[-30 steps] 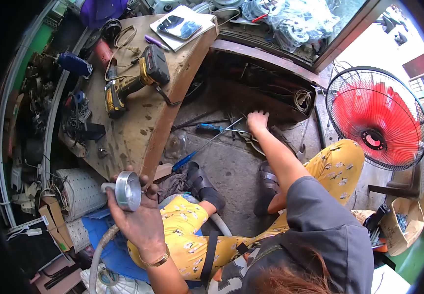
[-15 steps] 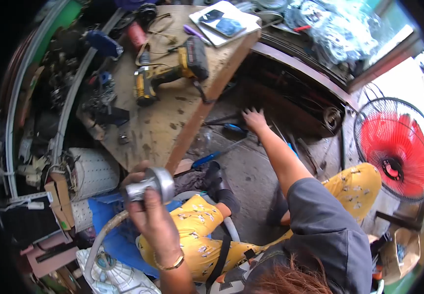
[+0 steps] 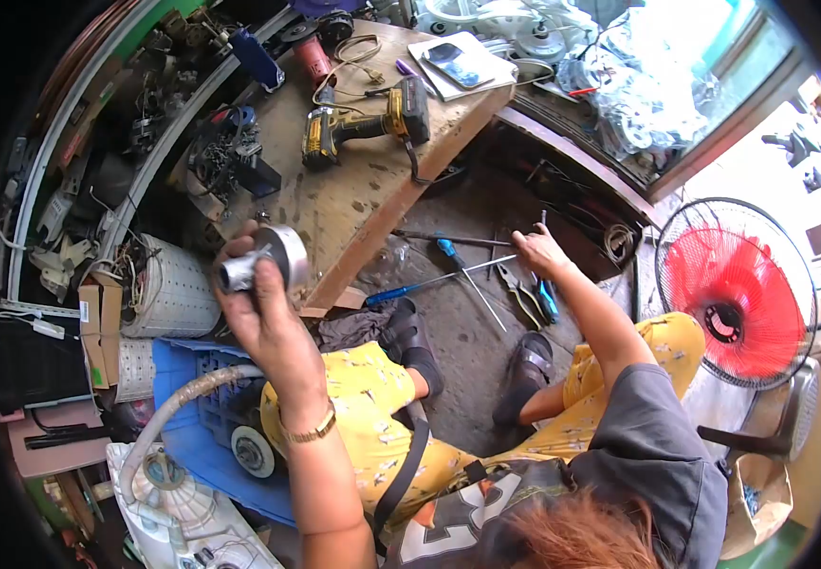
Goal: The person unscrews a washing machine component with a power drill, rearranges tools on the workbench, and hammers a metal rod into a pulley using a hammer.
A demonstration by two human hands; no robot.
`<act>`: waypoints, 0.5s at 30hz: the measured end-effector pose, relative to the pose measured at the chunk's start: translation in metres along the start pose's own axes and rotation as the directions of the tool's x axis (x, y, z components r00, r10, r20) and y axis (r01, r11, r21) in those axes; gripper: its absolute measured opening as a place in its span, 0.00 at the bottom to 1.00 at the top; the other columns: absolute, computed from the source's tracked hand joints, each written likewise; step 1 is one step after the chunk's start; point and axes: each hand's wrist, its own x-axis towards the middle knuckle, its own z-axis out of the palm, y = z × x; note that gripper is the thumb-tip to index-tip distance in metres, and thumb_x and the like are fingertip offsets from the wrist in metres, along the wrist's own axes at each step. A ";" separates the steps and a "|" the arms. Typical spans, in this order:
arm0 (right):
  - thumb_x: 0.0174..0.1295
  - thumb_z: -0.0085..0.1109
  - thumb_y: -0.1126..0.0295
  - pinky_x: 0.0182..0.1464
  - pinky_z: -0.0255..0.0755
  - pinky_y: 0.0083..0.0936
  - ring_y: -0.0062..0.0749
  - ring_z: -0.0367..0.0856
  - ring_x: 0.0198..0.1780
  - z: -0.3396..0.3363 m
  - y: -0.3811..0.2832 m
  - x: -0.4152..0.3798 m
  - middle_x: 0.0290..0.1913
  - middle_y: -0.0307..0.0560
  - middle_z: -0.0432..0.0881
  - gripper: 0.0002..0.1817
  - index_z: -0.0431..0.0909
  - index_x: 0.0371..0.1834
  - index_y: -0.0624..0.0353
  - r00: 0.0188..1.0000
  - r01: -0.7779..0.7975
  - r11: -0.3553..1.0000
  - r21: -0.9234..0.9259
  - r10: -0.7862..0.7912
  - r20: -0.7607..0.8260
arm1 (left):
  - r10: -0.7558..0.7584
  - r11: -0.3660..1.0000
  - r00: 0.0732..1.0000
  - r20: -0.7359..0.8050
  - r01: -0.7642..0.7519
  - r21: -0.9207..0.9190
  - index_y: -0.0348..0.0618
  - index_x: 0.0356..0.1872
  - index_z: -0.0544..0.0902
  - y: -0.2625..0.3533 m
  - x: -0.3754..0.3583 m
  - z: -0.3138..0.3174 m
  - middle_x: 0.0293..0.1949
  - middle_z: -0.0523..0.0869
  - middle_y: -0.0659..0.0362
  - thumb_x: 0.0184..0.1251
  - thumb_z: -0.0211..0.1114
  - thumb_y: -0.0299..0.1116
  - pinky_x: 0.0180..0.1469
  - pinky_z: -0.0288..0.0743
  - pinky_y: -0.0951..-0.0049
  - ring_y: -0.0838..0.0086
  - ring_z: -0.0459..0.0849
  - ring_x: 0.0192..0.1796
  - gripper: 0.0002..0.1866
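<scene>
My left hand (image 3: 282,346) is closed around a round metal part (image 3: 287,254) with a wide rim and a narrower hub, held up left of the bench corner. My right hand (image 3: 543,254) is low over the floor, fingers closed. A slim metal rod (image 3: 543,220) sticks up from them; the rest of it is hidden by the hand. Close by on the floor lie a long blue-handled screwdriver (image 3: 396,292), a shorter screwdriver (image 3: 446,247), pliers (image 3: 524,299) and another blue-handled tool (image 3: 547,303).
A yellow and black cordless drill (image 3: 363,126) lies on the wooden bench (image 3: 334,204), with a phone (image 3: 458,64) at its far end. A red fan (image 3: 737,294) stands at right. Left of my legs is a blue crate (image 3: 183,408) with a grey hose (image 3: 178,403).
My right hand has gone from spread fingers over the floor to a closed grip on the rod, and sits a little to the right. My left hand still holds the metal part. The view has shifted.
</scene>
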 end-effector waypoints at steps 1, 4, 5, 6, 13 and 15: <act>0.59 0.40 0.74 0.64 0.54 0.52 0.49 0.80 0.37 -0.001 -0.002 -0.016 0.24 0.52 0.78 0.07 0.64 0.41 0.60 0.999 -0.011 1.000 0.029 0.012 -0.029 | 0.010 1.000 0.999 -0.037 -0.011 -0.018 0.39 0.51 0.71 0.004 0.000 -0.002 0.54 0.75 0.56 0.69 0.54 0.32 0.61 0.63 0.68 0.72 0.73 0.55 0.13; 0.57 0.45 0.74 0.60 0.57 0.53 0.51 0.79 0.35 0.001 -0.021 -0.060 0.23 0.53 0.78 0.08 0.62 0.40 0.60 0.995 -0.056 0.992 0.116 0.065 -0.075 | 0.063 0.997 0.993 -0.102 -0.066 -0.030 0.39 0.49 0.71 0.012 0.003 -0.017 0.54 0.76 0.54 0.70 0.53 0.31 0.58 0.65 0.70 0.72 0.74 0.54 0.11; 0.56 0.45 0.74 0.58 0.57 0.53 0.53 0.79 0.34 0.006 -0.031 -0.071 0.22 0.53 0.77 0.09 0.62 0.40 0.60 0.994 -0.074 0.985 0.156 0.086 -0.069 | 0.033 0.996 0.990 -0.139 -0.044 -0.074 0.40 0.45 0.72 0.020 0.006 -0.023 0.52 0.77 0.53 0.69 0.53 0.30 0.58 0.68 0.68 0.68 0.76 0.53 0.08; 0.56 0.46 0.72 0.53 0.60 0.54 0.55 0.79 0.31 0.015 -0.044 -0.080 0.21 0.54 0.77 0.10 0.63 0.41 0.59 0.991 -0.131 0.980 0.150 0.135 -0.019 | -0.035 0.988 0.987 -0.156 0.011 -0.153 0.40 0.44 0.73 0.029 0.009 -0.033 0.51 0.78 0.52 0.68 0.53 0.29 0.59 0.70 0.66 0.65 0.77 0.53 0.07; 0.58 0.47 0.70 0.46 0.64 0.55 0.52 0.78 0.29 0.099 -0.146 -0.112 0.23 0.52 0.79 0.09 0.67 0.41 0.60 0.982 -0.184 0.972 0.143 0.187 -0.007 | -0.092 0.994 0.959 -0.269 0.103 0.024 0.44 0.37 0.76 0.005 0.045 -0.136 0.40 0.82 0.57 0.62 0.62 0.31 0.46 0.76 0.70 0.69 0.81 0.43 0.06; 0.58 0.49 0.69 0.45 0.64 0.54 0.52 0.79 0.32 0.118 -0.164 -0.112 0.25 0.53 0.79 0.12 0.68 0.44 0.59 0.957 -0.291 0.937 0.191 0.289 0.038 | -0.149 0.962 0.921 -0.360 0.218 0.162 0.44 0.39 0.77 -0.036 0.051 -0.177 0.39 0.81 0.58 0.61 0.64 0.35 0.45 0.74 0.73 0.72 0.80 0.40 0.10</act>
